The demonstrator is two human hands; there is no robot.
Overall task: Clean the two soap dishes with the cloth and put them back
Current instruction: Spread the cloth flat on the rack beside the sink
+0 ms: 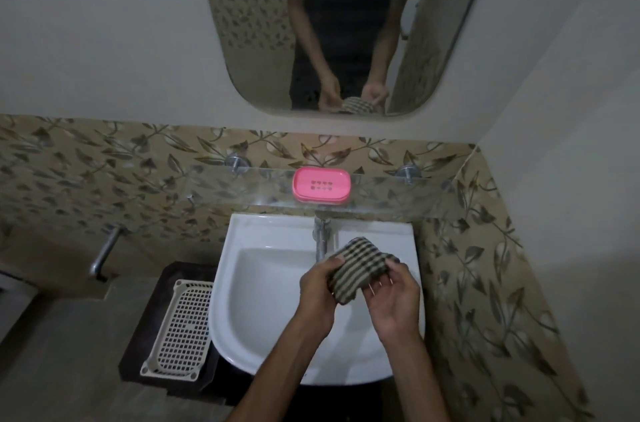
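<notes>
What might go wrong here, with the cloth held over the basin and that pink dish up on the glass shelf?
The pink dish sits near the front edge of the glass shelf, so a careless reach might knock it into the sink. Both hands hold the cloth, which may hide something wrapped inside; it could slip out. Only one dish is plainly visible.

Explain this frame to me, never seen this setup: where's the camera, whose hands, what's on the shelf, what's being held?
There is no machine here: a person wears one wide-angle camera on the head, looking forward and down, so this single picture is their own view. The left hand and right hand both grip a striped cloth over a white sink. The cloth seems wrapped round something, but what is inside is hidden. A pink soap dish sits on the glass shelf above the tap. A white mesh tray lies left of the sink. The mirror reflects the person's arms and the cloth.
</notes>
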